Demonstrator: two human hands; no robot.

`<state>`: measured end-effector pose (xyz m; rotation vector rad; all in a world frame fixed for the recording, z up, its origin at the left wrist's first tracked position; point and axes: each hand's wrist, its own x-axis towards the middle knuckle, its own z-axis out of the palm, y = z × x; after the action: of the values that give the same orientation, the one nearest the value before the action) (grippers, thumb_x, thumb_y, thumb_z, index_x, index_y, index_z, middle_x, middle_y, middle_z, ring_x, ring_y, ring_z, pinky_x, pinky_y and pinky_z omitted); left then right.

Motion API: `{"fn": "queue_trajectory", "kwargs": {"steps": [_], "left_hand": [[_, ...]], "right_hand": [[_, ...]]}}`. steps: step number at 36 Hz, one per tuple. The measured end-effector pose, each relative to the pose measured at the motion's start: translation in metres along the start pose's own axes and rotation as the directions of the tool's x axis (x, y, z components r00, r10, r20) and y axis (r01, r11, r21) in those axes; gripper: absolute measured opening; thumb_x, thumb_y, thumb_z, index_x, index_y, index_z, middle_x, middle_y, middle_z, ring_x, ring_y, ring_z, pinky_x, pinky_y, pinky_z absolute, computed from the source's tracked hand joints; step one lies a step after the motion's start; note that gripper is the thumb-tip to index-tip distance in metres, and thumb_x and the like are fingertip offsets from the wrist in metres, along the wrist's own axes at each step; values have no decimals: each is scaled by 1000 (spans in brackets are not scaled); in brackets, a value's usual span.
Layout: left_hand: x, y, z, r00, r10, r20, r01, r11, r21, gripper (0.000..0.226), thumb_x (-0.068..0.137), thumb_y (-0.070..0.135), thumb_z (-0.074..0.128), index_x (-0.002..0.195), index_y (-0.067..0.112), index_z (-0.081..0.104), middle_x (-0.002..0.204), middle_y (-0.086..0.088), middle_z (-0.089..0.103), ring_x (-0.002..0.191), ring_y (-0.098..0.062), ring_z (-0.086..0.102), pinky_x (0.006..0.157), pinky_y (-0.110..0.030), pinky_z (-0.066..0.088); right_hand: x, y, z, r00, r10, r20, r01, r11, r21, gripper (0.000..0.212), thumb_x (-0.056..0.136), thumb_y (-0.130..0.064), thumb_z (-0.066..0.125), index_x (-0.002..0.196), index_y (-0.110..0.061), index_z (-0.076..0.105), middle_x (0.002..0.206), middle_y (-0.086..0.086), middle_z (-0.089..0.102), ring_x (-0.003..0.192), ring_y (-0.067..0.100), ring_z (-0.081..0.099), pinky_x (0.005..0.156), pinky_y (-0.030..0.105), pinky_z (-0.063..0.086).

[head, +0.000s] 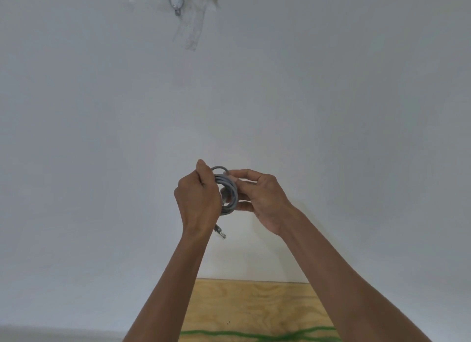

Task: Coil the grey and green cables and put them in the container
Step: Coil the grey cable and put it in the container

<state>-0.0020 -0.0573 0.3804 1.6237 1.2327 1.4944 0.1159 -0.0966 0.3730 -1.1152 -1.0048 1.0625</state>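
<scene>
One cable, the grey cable, is nearly coiled, both the left hand and right hand gripping it, while the green cable below them is waiting uncoiled; no container is showing.

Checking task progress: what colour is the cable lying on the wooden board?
Green. The cable lies uncoiled across the wooden board, at the head view's bottom edge.

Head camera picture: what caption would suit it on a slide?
Both hands, left and right, hold a coiled grey cable above the green cable on a plywood table.
</scene>
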Motion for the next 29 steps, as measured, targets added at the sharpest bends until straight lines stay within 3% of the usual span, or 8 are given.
{"fn": "queue_trajectory", "kwargs": {"steps": [3,8,15,18,21,24,27,29], "left_hand": [[-1,-4,0,1000,12,15,-12,1000,9,58,106,35,35,53,13,31,44,6,33,39,-10,32,49,-29,31],[2,-10,1,1000,8,12,-8,1000,-14,59,106,36,37,52,14,30,40,9,29,38,-10,31,43,-20,27],[6,-15,0,998,59,-7,-59,998,-3,59,105,32,40,53,4,34,43,2,33,42,-12,32,45,-23,30],[6,-20,0,998,58,-30,-58,998,-10,56,103,34,43,59,0,44,47,-3,40,43,-11,34,47,-24,33],[7,-20,0,996,71,-61,-75,995,-70,42,101,40,50,70,12,53,52,-3,50,45,-12,46,47,-22,39],[8,-22,1,990,117,-84,-124,989,-85,49,100,43,53,73,1,59,63,-19,60,56,-28,56,55,-32,46],[8,-25,2,991,100,-86,-109,988,-111,59,98,42,59,63,-5,52,57,-22,52,52,-30,48,54,-31,43],[9,-26,3,993,80,-83,-87,993,-81,63,97,42,60,57,-4,43,48,-14,41,44,-18,35,48,-24,35]], "right_hand": [[1,2,-4,996,49,78,-47,998,-30,21,95,-16,63,114,-19,72,90,14,71,83,25,66,97,53,51],[1,3,-3,986,113,119,-110,993,-31,23,96,-8,56,113,-8,71,78,6,68,76,23,61,101,60,44],[-3,-3,-5,957,141,254,-163,984,67,31,83,-23,48,99,-4,67,88,8,70,84,23,65,77,42,50],[-7,-3,-2,960,89,267,-76,995,-59,28,87,-16,59,109,-1,65,86,9,70,84,23,67,83,45,52],[-11,-1,2,959,46,280,-14,993,-116,39,89,-2,67,128,-5,59,89,13,69,86,29,68,87,49,55],[-11,-1,5,966,48,252,-8,987,-158,44,82,12,65,123,-3,61,94,20,63,85,37,63,74,39,58],[-12,0,8,980,25,195,32,958,-284,42,78,7,64,117,-7,66,105,17,65,84,29,67,76,40,61],[-13,3,10,987,12,158,44,938,-345,44,77,1,65,118,-13,67,107,12,69,87,30,72,77,42,62]]}}
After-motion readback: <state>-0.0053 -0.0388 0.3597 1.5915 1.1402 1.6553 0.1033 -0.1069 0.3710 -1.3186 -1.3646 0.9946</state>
